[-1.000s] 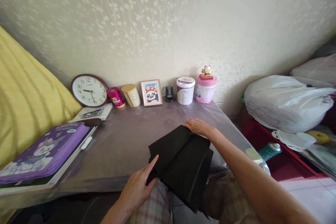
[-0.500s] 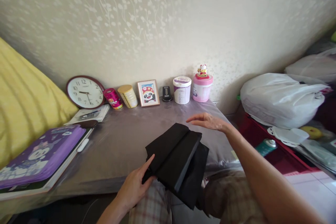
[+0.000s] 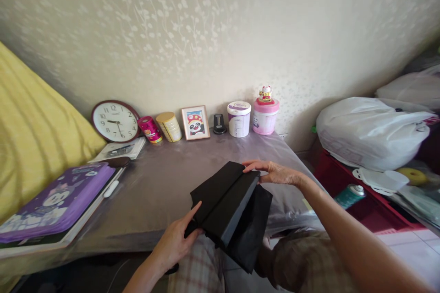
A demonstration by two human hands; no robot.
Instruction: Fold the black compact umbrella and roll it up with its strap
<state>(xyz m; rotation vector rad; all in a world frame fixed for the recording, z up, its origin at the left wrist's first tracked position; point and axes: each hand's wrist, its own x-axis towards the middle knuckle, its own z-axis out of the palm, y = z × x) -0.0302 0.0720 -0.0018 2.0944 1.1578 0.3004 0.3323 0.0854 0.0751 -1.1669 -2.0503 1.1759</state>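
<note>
A folded black sheet-like item (image 3: 220,197), matte with straight creases, hangs over the table's front edge above my lap. I cannot tell its exact kind. My left hand (image 3: 177,240) is closed on its lower left corner, the index finger lying on top and the thumb at the near edge. At the upper right edge, my right hand (image 3: 271,172) has its fingers on top of the fold and its thumb by the side, gripping it. A looser black flap (image 3: 256,226) droops below the raised fold on the right.
Along the wall stand a clock (image 3: 116,122), a pink can (image 3: 150,129), a framed panda picture (image 3: 195,122) and two tubs, one a white tub (image 3: 239,120). Purple folder (image 3: 58,199) lies left. A spray can (image 3: 349,196) and white plastic bag (image 3: 371,132) are right.
My right hand has come down and left onto the black item's upper right edge and closed on it. The fold there now stands slightly more raised. My left hand keeps its hold.
</note>
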